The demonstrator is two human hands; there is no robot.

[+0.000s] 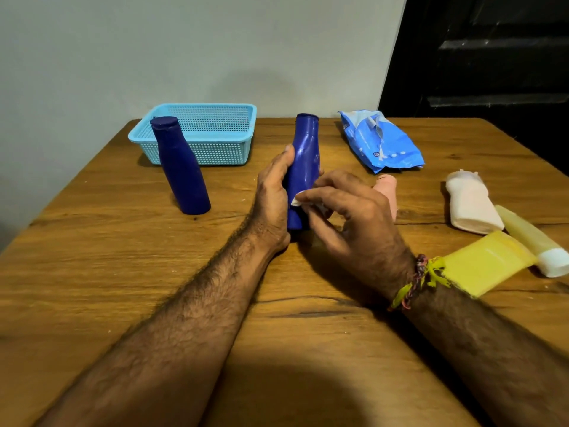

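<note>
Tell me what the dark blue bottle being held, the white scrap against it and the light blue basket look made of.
Dark blue bottle: likely plastic, smooth and semi-glossy, with a pale sheen down its side. White scrap: probably a soft wipe or tissue, matte and crumpled; mostly hidden. Light blue basket: moulded plastic, by its even grid of holes.

Bare hairy forearms [191, 315], braided yellow-and-red thread band [412, 283] by right hand [348, 214]

Glossy smooth plastic blue bottle [304, 155] between the fingers [311, 195], soft white wipe [296, 201] under them, matt plastic darker bottle [181, 171] left of them, perforated plastic basket [200, 135], crinkly shiny packet [380, 144], grained wooden desk [147, 288]
</note>
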